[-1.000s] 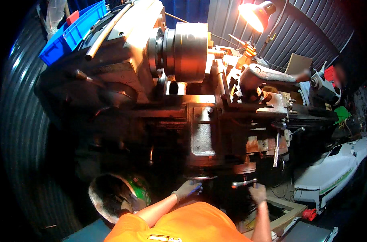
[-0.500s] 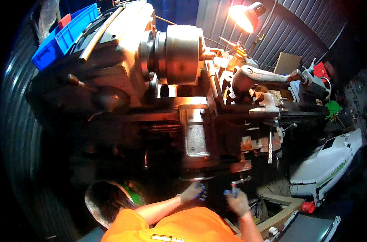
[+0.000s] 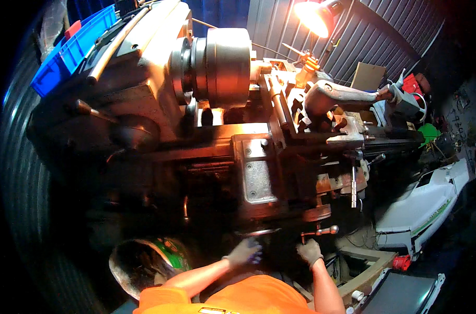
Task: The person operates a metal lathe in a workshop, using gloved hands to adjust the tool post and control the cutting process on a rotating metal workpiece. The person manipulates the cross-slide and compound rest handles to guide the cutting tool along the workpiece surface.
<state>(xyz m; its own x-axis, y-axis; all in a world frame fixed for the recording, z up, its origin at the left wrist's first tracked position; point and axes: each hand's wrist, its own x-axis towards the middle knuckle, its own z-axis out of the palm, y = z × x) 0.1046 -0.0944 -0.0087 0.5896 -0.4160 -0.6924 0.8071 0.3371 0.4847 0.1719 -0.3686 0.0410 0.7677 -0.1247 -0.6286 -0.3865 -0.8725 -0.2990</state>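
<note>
My left hand (image 3: 245, 251), in a grey glove with blue on the fingers, is closed just below the bright rim of a handwheel (image 3: 260, 232) on the front of a metal lathe. Whatever its curled fingers hold is hidden. To the right, my gloved right hand (image 3: 311, 251) is wrapped round the grip end of a small metal crank handle (image 3: 319, 232), whose rounded far end points right. Above the hands stands the lathe's carriage with a worn metal plate (image 3: 257, 180). A large cylindrical chuck (image 3: 228, 68) sits farther back on the left.
A lit lamp (image 3: 316, 20) shines over the lathe. A blue crate (image 3: 73, 52) rests at the far left. An open round container (image 3: 136, 264) stands near my left forearm. Right of me are a wooden frame (image 3: 371, 272), a white panel (image 3: 426, 209) and a dark flat panel (image 3: 405, 295).
The crank has turned: its rounded end now lies farther right, and my right hand has moved up slightly with the grip. My left hand stays by the handwheel. The view has shifted a little.
</note>
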